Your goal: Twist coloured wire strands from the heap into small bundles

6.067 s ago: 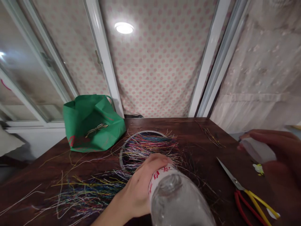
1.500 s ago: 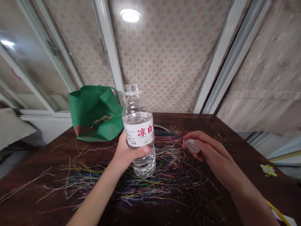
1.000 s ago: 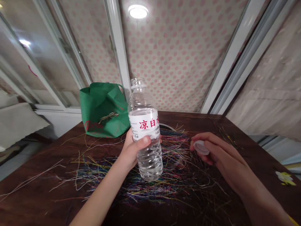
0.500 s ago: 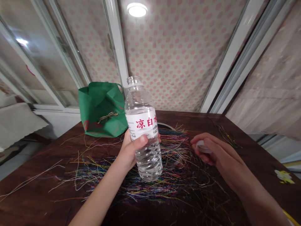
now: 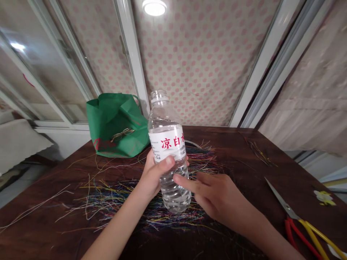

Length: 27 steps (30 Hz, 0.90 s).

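Note:
My left hand [image 5: 155, 173] is wrapped round a clear plastic bottle [image 5: 176, 191] with a white label and red characters. The bottle is uncapped, holds clear liquid and tilts slightly above the table. Against its lower side rests the outstretched index finger of my right hand [image 5: 214, 191]; the other fingers are curled, and whatever they hold is hidden. Beneath and behind the bottle lies a wide spread of thin coloured wires [image 5: 108, 198]. No cap shows now.
A green bag [image 5: 116, 126] with glasses [image 5: 123, 134] in front stands at the back left of the dark table [image 5: 35, 187]. Scissors [image 5: 288, 209] with red and yellow handles lie at the right, near a white and yellow flower [image 5: 324, 198]. Loose wires [image 5: 260, 153] lie at the back right.
My right hand has moved left from beside the wires to the bottle, and the white cap in it has gone out of sight. The scissors are now uncovered. The bottle has shifted slightly right.

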Motion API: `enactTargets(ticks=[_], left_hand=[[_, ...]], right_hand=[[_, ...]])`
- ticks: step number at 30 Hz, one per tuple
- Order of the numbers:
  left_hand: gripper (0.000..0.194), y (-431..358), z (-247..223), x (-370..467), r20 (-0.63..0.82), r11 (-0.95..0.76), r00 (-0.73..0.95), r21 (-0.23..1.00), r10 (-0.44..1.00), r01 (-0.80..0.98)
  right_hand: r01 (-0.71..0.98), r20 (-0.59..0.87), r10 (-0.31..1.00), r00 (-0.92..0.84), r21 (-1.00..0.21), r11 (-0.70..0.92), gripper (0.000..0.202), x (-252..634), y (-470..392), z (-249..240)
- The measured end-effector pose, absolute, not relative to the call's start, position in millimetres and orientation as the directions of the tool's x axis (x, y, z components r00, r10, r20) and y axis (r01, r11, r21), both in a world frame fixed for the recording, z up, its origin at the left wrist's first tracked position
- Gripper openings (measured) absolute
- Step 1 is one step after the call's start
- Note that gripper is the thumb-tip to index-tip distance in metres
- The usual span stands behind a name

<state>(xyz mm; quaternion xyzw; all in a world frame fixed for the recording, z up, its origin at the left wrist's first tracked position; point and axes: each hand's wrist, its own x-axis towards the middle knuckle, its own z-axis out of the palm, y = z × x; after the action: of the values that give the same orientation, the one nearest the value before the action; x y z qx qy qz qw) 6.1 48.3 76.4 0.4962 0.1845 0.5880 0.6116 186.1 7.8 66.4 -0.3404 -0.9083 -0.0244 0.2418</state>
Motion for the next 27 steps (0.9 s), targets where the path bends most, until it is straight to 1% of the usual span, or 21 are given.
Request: enactTargets(ticks=[4,7,9,11,14,17,20,22,25,27], left_hand=[[0.048,51,73,6,0.328,-0.165,0.211,0.819,0.921,-0.55],[0.05,51,73,6,0.339,-0.194,0.185,0.822,0.923,-0.536],[0.051,51,74,6,0.343,-0.21,0.176,0.829,0.923,-0.519],[0.052,49,77,6,0.347,-0.214,0.184,0.835,0.92,-0.507],[0.053,48,80,7,0.351,-0.216,0.201,0.844,0.915,-0.491],[0.053,46,79,8,0.325,-0.199,0.198,0.857,0.925,-0.476],[0.054,42,77,12,0.287,-0.172,0.193,0.871,0.938,-0.46],[0.056,39,76,16,0.271,-0.152,0.212,0.88,0.939,-0.45],[0.059,38,74,22,0.266,-0.124,0.275,0.888,0.924,-0.443],[0.06,39,72,24,0.276,-0.119,0.315,0.891,0.908,-0.438]], right_hand=[[0.607,0.331,0.589,-0.738,-0.058,0.793,0.053,190,7,67],[0.582,0.204,0.584,-0.786,-0.075,0.81,0.058,189,4,68],[0.566,0.146,0.575,-0.805,-0.1,0.818,0.061,187,2,68],[0.556,0.114,0.565,-0.817,-0.105,0.825,0.063,185,1,69],[0.569,0.098,0.571,-0.815,-0.053,0.821,0.07,183,1,70],[0.606,0.124,0.598,-0.792,0.039,0.795,0.077,184,2,70],[0.627,0.174,0.606,-0.776,0.108,0.772,0.076,189,6,70],[0.634,0.236,0.596,-0.768,0.143,0.76,0.075,194,9,70],[0.661,0.371,0.567,-0.735,0.206,0.722,0.072,202,15,68],[0.669,0.424,0.547,-0.722,0.221,0.71,0.069,205,18,64]])
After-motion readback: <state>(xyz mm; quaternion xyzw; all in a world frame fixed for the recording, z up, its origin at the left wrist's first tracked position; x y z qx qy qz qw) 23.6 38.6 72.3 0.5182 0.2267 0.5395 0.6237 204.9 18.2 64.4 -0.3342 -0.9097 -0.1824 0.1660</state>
